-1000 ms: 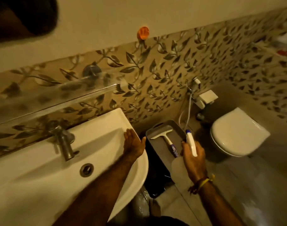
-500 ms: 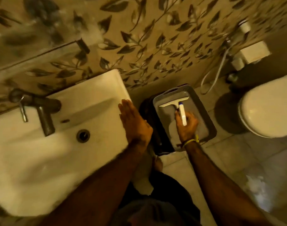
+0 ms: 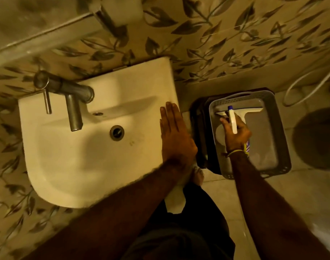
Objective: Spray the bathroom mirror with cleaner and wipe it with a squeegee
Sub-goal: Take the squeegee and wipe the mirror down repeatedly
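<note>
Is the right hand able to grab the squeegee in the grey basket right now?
Probably not yet. The right hand is right over the squeegee in the grey basket, so reach looks fine, but its fingers are wrapped around the spray bottle. It would likely have to put that down first.

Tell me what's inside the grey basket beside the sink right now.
Inside the grey basket lies the white squeegee, blade toward the wall. The right hand holds the spray bottle over it, covering the squeegee's handle and part of the basket floor.
</note>
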